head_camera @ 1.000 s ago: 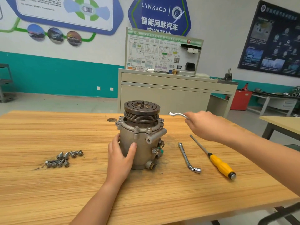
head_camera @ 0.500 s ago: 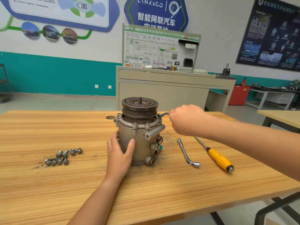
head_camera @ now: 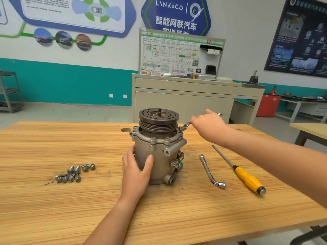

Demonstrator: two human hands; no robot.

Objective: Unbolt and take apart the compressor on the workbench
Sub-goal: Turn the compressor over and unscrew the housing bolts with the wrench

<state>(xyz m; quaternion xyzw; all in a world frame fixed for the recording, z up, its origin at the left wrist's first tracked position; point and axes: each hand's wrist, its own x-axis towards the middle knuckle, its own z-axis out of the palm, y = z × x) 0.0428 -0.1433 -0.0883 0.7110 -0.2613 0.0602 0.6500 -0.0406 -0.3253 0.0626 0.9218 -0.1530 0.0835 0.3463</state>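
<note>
Compressor (head_camera: 159,156) stands upright mid-workbench (head_camera: 53,209), nearer the far edge. Left hand (head_camera: 136,172) wraps its body, thumb and fingers spread. Right hand (head_camera: 208,126) is on the wrench (head_camera: 185,125), seated on a right flange bolt (head_camera: 181,128); finger grip can't tell. Likely the loosening step; next needs a steady turn, body braced.

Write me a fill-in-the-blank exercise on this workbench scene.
1. The left hand grips the grey metal compressor, whose dark grooved pulley faces ___.
2. The right hand holds a bent silver wrench set on the compressor's ___ side.
3. The pile of loose silver bolts lies to the compressor's ___.
4. The long-shafted screwdriver has a handle coloured ___.
Missing words: up; right; left; yellow.
</note>
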